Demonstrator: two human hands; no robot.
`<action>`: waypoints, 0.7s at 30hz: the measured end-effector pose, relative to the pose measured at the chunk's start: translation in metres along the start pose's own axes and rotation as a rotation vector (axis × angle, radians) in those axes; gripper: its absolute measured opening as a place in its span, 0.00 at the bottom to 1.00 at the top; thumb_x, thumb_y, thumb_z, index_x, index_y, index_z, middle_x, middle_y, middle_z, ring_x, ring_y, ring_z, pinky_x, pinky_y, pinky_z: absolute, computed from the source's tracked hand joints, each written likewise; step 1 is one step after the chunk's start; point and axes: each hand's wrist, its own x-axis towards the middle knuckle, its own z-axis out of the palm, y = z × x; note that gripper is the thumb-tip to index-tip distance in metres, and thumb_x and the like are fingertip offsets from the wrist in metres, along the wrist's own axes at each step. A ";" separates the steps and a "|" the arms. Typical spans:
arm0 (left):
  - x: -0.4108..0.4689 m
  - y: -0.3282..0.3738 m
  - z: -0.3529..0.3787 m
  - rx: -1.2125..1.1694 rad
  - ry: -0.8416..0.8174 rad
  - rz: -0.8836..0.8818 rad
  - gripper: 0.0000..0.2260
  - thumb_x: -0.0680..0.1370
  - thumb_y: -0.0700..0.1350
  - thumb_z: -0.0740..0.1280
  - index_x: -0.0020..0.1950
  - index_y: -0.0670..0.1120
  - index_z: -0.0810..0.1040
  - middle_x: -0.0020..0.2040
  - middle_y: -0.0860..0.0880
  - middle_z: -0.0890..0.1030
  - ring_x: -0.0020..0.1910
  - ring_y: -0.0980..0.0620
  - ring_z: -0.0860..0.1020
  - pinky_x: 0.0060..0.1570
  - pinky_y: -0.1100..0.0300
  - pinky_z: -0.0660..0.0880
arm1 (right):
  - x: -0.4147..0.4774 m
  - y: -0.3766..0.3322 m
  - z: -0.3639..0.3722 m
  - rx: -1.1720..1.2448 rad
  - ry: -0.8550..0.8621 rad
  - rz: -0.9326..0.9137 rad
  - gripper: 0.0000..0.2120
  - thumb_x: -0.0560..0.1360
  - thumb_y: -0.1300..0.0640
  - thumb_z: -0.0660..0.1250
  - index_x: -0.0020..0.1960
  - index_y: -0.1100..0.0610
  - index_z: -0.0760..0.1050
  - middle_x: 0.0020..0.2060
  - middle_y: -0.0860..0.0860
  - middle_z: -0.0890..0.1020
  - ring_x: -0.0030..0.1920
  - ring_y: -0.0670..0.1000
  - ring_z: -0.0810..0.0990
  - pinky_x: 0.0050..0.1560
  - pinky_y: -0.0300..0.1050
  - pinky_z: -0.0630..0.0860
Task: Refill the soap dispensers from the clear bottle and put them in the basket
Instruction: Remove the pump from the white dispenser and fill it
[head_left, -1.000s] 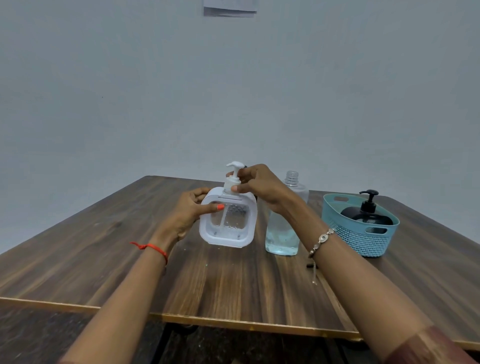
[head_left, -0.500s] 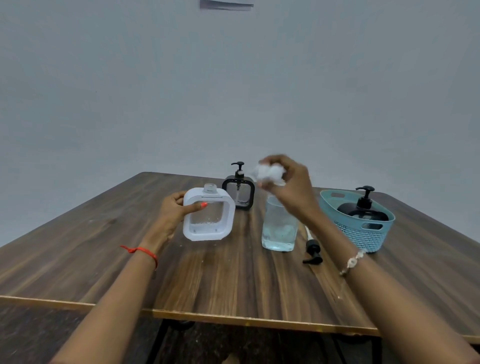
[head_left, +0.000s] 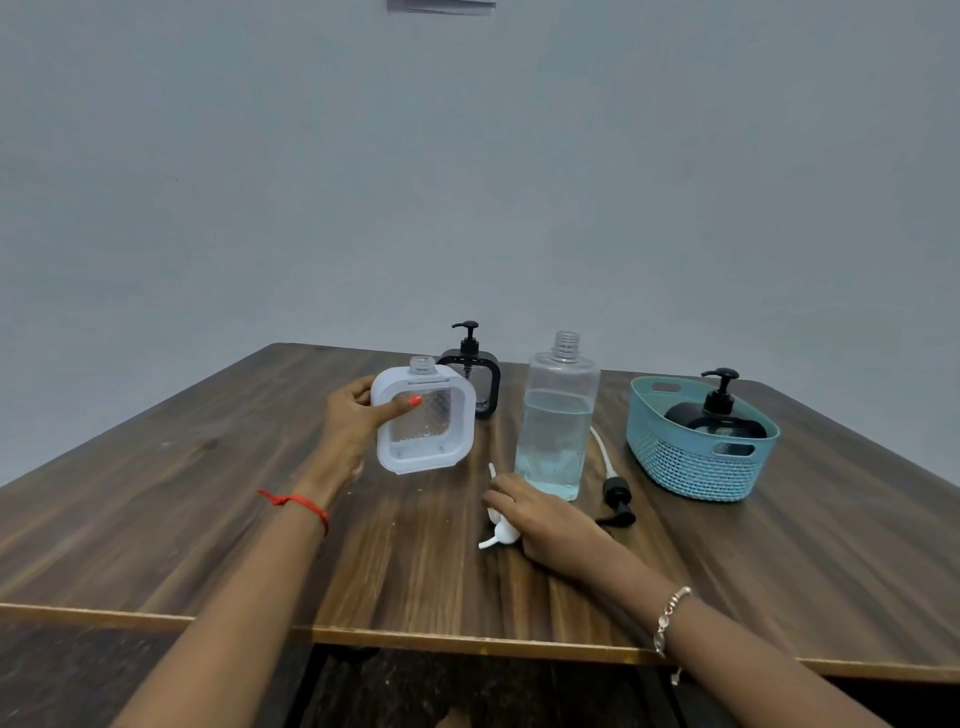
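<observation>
Gripping the white dispenser (head_left: 425, 421), left hand (head_left: 358, 415) fingers clamp; right hand (head_left: 540, 514) fingers curl on white pump (head_left: 500, 532).

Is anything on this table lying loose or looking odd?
Two pump heads are off their bottles. A black pump with its white tube lies flat beside the open clear bottle. A white pump lies on the wood under the right hand, while the left hand holds the uncapped white dispenser. No spill shows.

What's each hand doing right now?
Left hand: closed on the white dispenser, tilted on the table.
Right hand: on the white pump on the table.
</observation>
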 end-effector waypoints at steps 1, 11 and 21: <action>0.000 0.000 0.001 0.000 -0.002 0.006 0.19 0.66 0.36 0.75 0.56 0.40 0.78 0.47 0.45 0.82 0.42 0.48 0.81 0.35 0.62 0.80 | 0.000 0.001 0.001 0.011 -0.005 0.030 0.15 0.72 0.71 0.60 0.57 0.62 0.70 0.55 0.56 0.71 0.54 0.55 0.71 0.47 0.52 0.74; 0.001 -0.003 0.012 0.077 -0.009 0.040 0.17 0.68 0.37 0.74 0.55 0.39 0.78 0.44 0.46 0.82 0.36 0.55 0.81 0.32 0.66 0.77 | -0.001 0.007 -0.015 0.159 0.230 0.136 0.16 0.68 0.69 0.62 0.55 0.62 0.75 0.52 0.56 0.78 0.53 0.55 0.76 0.50 0.47 0.75; 0.007 -0.003 0.025 0.204 -0.022 0.056 0.35 0.56 0.58 0.77 0.56 0.41 0.75 0.49 0.45 0.81 0.44 0.49 0.80 0.43 0.57 0.79 | 0.016 0.063 -0.060 0.868 0.777 0.632 0.38 0.63 0.57 0.78 0.66 0.51 0.60 0.57 0.50 0.71 0.54 0.49 0.74 0.50 0.42 0.74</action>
